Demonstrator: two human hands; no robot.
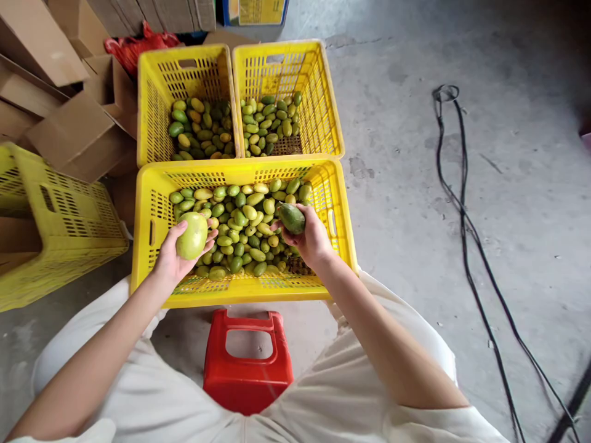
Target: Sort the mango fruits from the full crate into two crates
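In my left hand (pixel 178 255) is a plump, pale yellow-green mango (pixel 192 235), held over the left part of the front yellow crate (pixel 240 296). My right hand (pixel 311 237) grips a smaller, dark green mango (pixel 291 218) above the crate's right side. Below both hands, many oval mangoes (pixel 249 212) in green and yellow cover much of the crate's slotted bottom. Both held fruits are clear of the pile. The fingers of my right hand are partly hidden behind its fruit.
Behind stand two yellow crates, left (pixel 143 111) and right (pixel 335 117), with similar fruit in each. A red stool (pixel 247 384) is between my legs. Cardboard boxes (pixel 76 132) and a tilted yellow crate (pixel 78 212) lie at left. Black cable (pixel 464 215) crosses the concrete floor at right.
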